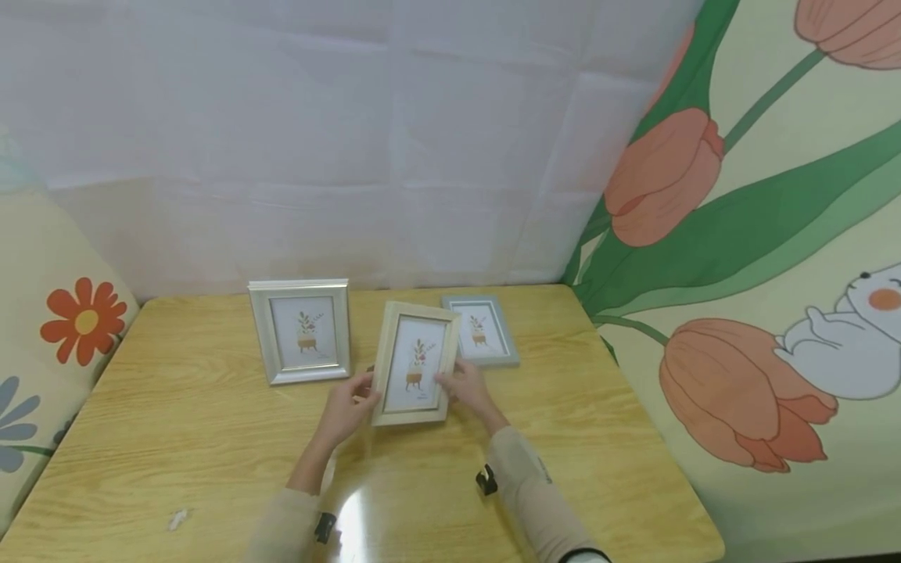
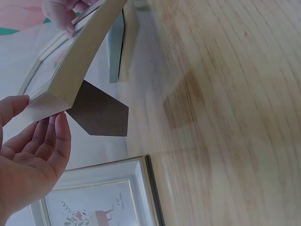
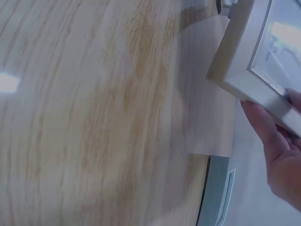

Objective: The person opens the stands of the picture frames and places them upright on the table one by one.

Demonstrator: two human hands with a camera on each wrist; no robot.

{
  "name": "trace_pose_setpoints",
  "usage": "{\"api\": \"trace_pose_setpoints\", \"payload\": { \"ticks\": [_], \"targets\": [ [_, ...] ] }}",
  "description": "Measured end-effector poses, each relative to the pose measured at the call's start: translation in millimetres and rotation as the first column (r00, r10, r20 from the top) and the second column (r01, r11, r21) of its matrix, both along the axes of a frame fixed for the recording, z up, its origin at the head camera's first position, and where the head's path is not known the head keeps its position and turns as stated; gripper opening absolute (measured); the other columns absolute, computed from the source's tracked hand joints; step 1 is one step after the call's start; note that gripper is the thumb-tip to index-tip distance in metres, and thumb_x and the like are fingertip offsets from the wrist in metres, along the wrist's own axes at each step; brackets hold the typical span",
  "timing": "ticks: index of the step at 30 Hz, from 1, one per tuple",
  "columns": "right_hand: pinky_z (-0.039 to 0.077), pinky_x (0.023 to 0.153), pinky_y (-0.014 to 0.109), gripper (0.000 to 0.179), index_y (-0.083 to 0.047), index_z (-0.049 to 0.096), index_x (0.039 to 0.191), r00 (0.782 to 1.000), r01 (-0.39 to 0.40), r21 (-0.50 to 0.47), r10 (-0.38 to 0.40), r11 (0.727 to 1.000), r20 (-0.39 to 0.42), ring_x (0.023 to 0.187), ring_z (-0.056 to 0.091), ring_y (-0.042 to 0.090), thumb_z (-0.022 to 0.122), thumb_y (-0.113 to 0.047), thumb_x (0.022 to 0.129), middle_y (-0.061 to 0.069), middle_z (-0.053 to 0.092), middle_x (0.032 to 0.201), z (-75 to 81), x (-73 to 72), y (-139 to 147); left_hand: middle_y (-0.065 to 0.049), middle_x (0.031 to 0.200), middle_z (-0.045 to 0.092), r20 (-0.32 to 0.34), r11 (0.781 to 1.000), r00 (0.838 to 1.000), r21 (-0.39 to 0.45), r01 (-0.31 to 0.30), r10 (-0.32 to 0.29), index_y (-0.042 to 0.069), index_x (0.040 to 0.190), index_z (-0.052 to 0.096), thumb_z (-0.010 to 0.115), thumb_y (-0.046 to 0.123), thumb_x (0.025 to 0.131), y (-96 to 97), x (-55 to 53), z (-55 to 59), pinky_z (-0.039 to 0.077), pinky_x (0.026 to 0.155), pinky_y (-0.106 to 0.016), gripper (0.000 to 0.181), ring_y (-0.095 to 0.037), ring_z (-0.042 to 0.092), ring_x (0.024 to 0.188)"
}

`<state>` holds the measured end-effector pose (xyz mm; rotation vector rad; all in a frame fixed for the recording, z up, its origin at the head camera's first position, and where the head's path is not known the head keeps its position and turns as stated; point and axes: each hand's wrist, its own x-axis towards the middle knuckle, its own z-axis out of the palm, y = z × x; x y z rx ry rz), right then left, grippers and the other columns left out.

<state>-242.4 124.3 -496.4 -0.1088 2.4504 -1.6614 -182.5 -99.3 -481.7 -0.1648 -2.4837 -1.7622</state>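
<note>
Both hands hold a cream picture frame (image 1: 415,363) above the wooden table, tilted, its plant print facing up toward the head camera. The left hand (image 1: 346,408) grips its left edge, thumb on the front and fingers behind. On the opposite edge, the right hand (image 1: 466,385) pinches the frame with its thumb over the front border. In the left wrist view a dark stand flap (image 2: 101,110) sticks out from the frame's back. A silver picture frame (image 1: 307,331) stands upright to the left. Behind the held frame, a grey-blue picture frame (image 1: 486,330) is partly covered by it.
The wooden table (image 1: 176,438) has a small pale worn patch (image 1: 178,518) at the front left. A white cloth (image 1: 338,156) hangs along the back edge. To the right rises a wall covering (image 1: 704,281) printed with tulips.
</note>
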Motion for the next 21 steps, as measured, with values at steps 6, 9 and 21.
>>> {"api": "trace_pose_setpoints", "payload": {
  "ticks": [6, 9, 21],
  "targets": [
    [0.052, 0.049, 0.032, 0.036, 0.001, 0.056, 0.112, 0.996, 0.022, 0.025, -0.02, 0.999, -0.085, 0.06, 0.057, 0.016, 0.064, -0.012, 0.079, 0.013, 0.063, 0.083, -0.8, -2.5, -3.3, -0.022, 0.091, 0.062, 0.012, 1.0, 1.0, -0.003, -0.002, 0.002, -0.011, 0.11, 0.055, 0.062, -0.002, 0.078, -3.2, -1.5, -3.6, 0.052, 0.064, -0.03, 0.034, -0.029, 0.059, 0.079],
    [0.052, 0.049, 0.03, 0.033, 0.002, 0.058, 0.108, 0.991, 0.037, 0.039, -0.032, 0.999, -0.13, 0.059, 0.057, 0.016, 0.065, -0.01, 0.078, 0.013, 0.063, 0.083, -1.8, -2.1, -3.8, -0.025, 0.096, 0.06, 0.01, 1.0, 1.0, 0.001, -0.001, 0.001, -0.012, 0.11, 0.054, 0.062, -0.001, 0.078, -3.3, -1.0, -5.2, 0.052, 0.065, -0.031, 0.035, -0.03, 0.059, 0.081],
    [0.051, 0.057, 0.024, 0.027, 0.002, 0.061, 0.101, 0.934, 0.103, 0.084, -0.068, 0.991, -0.351, 0.065, 0.06, 0.018, 0.068, -0.005, 0.075, 0.015, 0.065, 0.084, -3.4, -12.4, -10.3, -0.027, 0.111, 0.054, -0.007, 0.999, 1.0, 0.044, -0.03, 0.03, -0.012, 0.117, 0.048, 0.062, -0.001, 0.08, -6.8, 0.2, -9.7, 0.05, 0.076, -0.039, 0.041, -0.036, 0.056, 0.092]
  ]
}}
